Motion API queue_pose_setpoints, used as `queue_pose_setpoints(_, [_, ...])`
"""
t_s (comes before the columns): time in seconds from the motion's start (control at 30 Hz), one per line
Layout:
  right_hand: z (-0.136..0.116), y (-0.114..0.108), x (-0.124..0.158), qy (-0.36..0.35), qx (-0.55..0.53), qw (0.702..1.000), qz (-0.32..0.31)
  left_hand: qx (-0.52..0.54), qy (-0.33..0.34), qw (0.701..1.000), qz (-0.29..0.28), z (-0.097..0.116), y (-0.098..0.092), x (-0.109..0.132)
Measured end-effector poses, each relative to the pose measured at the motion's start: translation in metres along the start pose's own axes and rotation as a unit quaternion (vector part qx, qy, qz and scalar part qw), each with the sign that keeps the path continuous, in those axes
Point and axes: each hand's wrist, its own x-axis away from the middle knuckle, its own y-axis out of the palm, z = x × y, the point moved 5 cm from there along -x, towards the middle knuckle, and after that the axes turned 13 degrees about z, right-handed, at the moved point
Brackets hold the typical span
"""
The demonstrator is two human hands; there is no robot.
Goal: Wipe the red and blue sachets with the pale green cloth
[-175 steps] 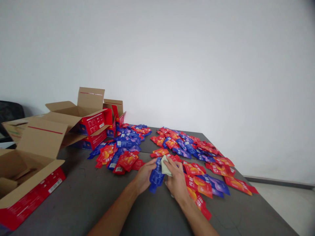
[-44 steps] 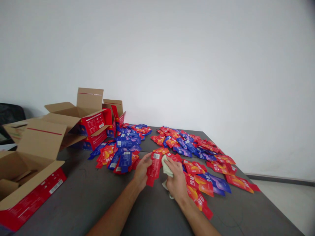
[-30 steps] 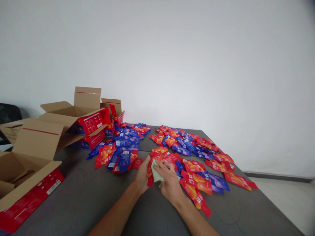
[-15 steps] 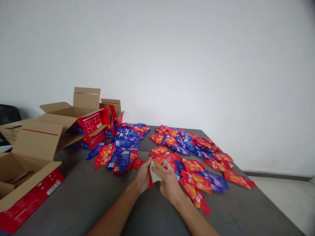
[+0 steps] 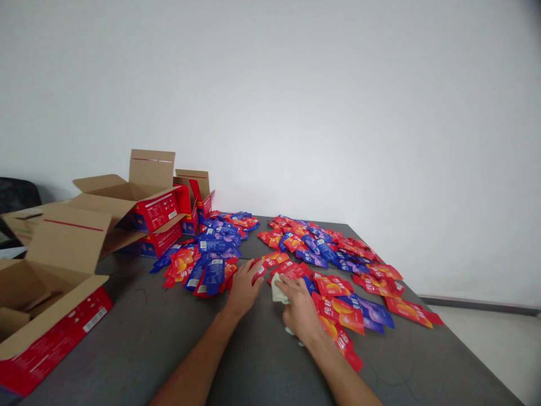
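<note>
My left hand (image 5: 244, 288) has its fingers closed round a red pouch (image 5: 259, 271), at the right edge of the left pile. The fingers hide much of this pouch. In my right hand (image 5: 301, 309) is a folded pale cloth (image 5: 279, 291), with part of it showing beneath the palm. Next to that hand lies a red pouch with a white printed back (image 5: 291, 269). Red pouches with orange fruit pictures (image 5: 340, 311) and blue pouches (image 5: 372, 312) spread to its right. Left of my left hand, a blue pouch (image 5: 213, 275) tops the left pile.
Open red cartons (image 5: 158, 214) stand at the back left, and a nearer open carton (image 5: 71, 327) sits at the table's left. More pouches (image 5: 325, 248) cover the right rear of the dark table (image 5: 257, 361). A white wall (image 5: 296, 113) rises behind.
My hands have parted. The left hand has moved slightly left and away from me with the red pouch, while the right has drawn the cloth off to the right.
</note>
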Motion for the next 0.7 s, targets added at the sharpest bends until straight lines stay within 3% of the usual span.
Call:
queue_pose_setpoints(0.1, [0.017,-0.001,0.003,0.031,0.024,0.998,0.050,-0.170,0.005,0.985,-0.015,-0.022,0.001,0.002])
queue_pose_setpoints(0.2, [0.026,-0.002,0.004,0.048,0.042,0.994,0.085,-0.235,0.013,0.972,-0.008,-0.028,0.002,0.004])
queue_pose_setpoints(0.33, [0.029,-0.003,0.004,0.052,0.053,0.991,0.113,-0.127,0.055,0.990,-0.038,-0.005,0.019,0.012])
queue_pose_setpoints(0.43, [0.032,-0.002,0.003,0.066,0.058,0.991,0.101,-0.032,0.094,0.985,-0.143,0.012,0.043,0.026])
queue_pose_setpoints(0.53, [0.031,-0.001,0.002,0.075,0.058,0.992,0.079,-0.018,0.096,0.970,-0.223,0.015,0.056,0.039])
queue_pose_setpoints(0.7, [0.029,-0.004,0.001,0.079,0.049,0.991,0.091,-0.025,0.086,0.971,-0.222,0.021,0.051,0.044])
